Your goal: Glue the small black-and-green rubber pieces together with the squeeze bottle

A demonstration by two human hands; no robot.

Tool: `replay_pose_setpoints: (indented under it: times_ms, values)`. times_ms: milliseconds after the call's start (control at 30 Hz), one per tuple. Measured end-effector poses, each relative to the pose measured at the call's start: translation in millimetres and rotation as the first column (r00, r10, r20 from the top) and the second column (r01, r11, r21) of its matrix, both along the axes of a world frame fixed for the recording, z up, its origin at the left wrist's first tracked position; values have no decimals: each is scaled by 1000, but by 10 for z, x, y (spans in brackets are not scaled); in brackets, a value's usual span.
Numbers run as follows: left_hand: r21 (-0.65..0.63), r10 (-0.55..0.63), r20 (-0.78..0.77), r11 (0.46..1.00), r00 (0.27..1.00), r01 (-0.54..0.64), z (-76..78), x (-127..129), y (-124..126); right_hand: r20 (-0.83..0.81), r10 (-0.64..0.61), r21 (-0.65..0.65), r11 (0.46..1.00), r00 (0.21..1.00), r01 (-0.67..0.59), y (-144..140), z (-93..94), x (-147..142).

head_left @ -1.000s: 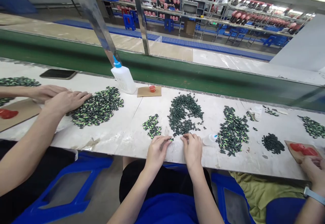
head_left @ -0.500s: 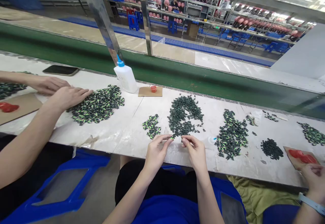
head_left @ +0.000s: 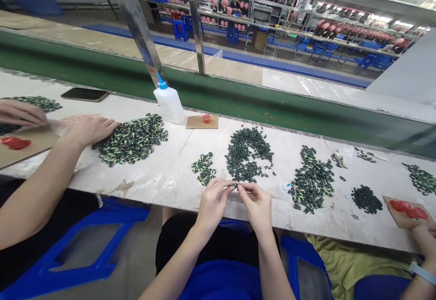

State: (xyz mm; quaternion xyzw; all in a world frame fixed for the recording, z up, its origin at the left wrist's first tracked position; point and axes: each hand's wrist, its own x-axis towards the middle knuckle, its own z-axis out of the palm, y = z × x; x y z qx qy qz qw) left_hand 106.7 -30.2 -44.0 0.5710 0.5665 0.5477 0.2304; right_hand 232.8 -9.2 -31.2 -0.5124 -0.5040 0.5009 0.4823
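My left hand (head_left: 215, 200) pinches a tiny black-and-green piece (head_left: 235, 186) between thumb and fingertips. From the other side, my right hand (head_left: 255, 200) closes its thumb and fingers against that piece; whether it holds a second part is hidden. Just beyond my fingertips lies a pile of small dark green pieces (head_left: 248, 148). To its left sits a small group of black-and-green pieces (head_left: 203, 168). A larger pile of black-and-green pieces (head_left: 311, 179) spreads right of my right hand, beside a small clear nozzle with a blue tip (head_left: 284, 187).
A white glue bottle with a blue cap (head_left: 169, 105) stands behind, near cardboard with a red cap (head_left: 206, 119). Co-workers' hands (head_left: 90, 130) work at left by a big pile (head_left: 132, 141). At right are black pieces (head_left: 367, 199), red-smeared cardboard (head_left: 397, 218) and another person's hand (head_left: 425, 236).
My right hand has moved left, and its fingertips now meet those of my left hand at the piece. At left, a co-worker's far hand has drawn back leftward.
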Motion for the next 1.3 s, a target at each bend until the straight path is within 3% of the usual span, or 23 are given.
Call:
replay_pose_setpoints:
  times_ms: [133,267,500,700,867,1000,1300]
  values:
    - [-69,-41,36,997,998,44,39,-27,-15,-16,9,62,998,1000,-8,-22,-43,13]
    - [-116,-79,85,989,993,88,100,-31,-31,-22,-15,208,978,1000,19,-56,-85,11]
    - [-148,-126,144,978,982,148,210,5,-100,86,-91,485,874,992,38,-133,-109,65]
    - [-101,-206,82,972,975,214,294,-51,-195,38,20,377,926,999,-33,-200,-17,125]
    - [48,-295,-168,950,940,307,314,-132,-234,-24,92,318,945,995,-80,-210,28,153]
    - [156,-228,-361,941,904,299,246,-131,-212,-105,109,276,958,988,-76,-207,-7,143]
    - [263,-128,-451,927,883,269,201,-57,-138,-210,102,212,976,972,-56,-131,-109,120]
